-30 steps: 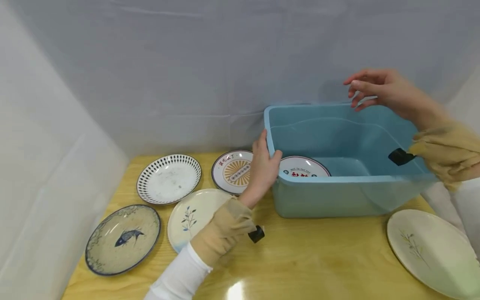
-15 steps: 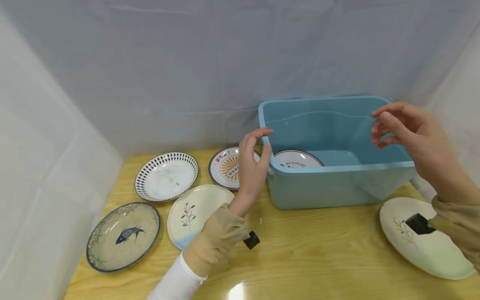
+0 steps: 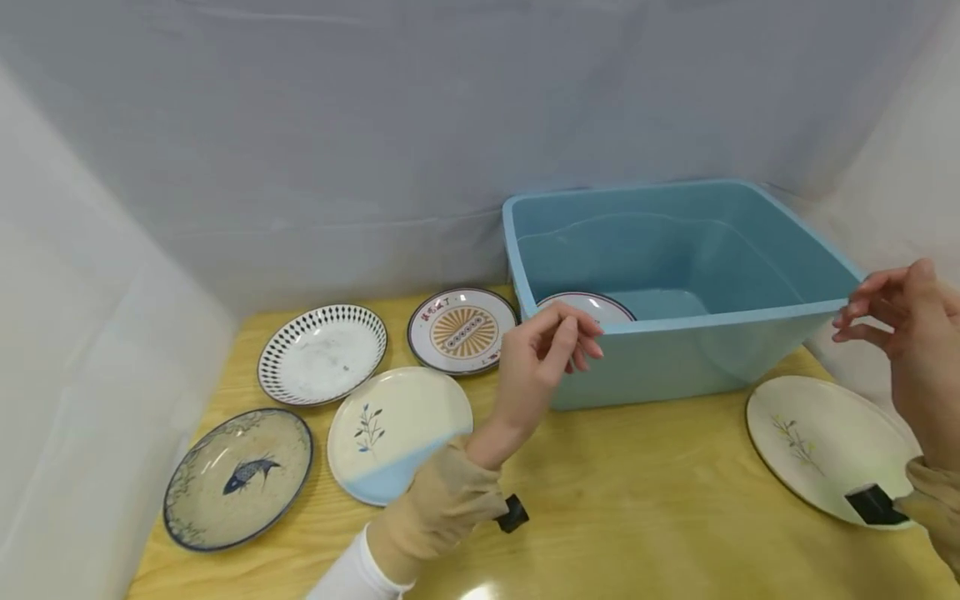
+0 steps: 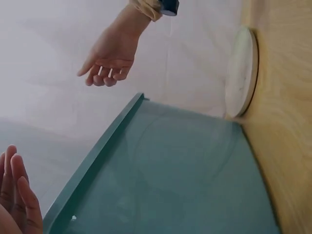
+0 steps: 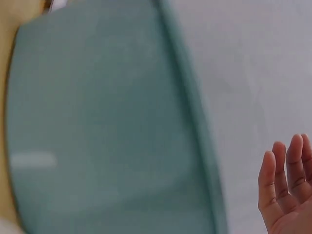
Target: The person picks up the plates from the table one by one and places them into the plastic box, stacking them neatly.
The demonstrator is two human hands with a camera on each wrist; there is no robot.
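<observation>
A light blue plastic bin (image 3: pixel 675 367) stands at the back of the wooden table, with a red-lettered white plate (image 3: pixel 588 305) lying inside at its left end. My left hand (image 3: pixel 562 342) hovers just in front of the bin's near left corner, fingers loosely curled and holding nothing. My right hand (image 3: pixel 862 312) hangs beside the bin's near right corner, fingers relaxed and empty, above a cream plate (image 3: pixel 817 442). The left wrist view shows the bin wall (image 4: pixel 170 180) and my right hand (image 4: pixel 109 61) beyond it. In the right wrist view the bin (image 5: pixel 97 136) is blurred beside my fingers (image 5: pixel 287 185).
Left of the bin lie several plates: a dotted-rim one (image 3: pixel 322 354), a sunburst one (image 3: pixel 462 331), a cream-and-blue leaf one (image 3: pixel 397 433) and a fish one (image 3: pixel 238 477). Grey cloth walls close in the back and both sides of the table (image 3: pixel 637 500).
My left hand has let go of the bin's left corner and drawn back toward me. My right hand has come down from above the bin to its near right corner.
</observation>
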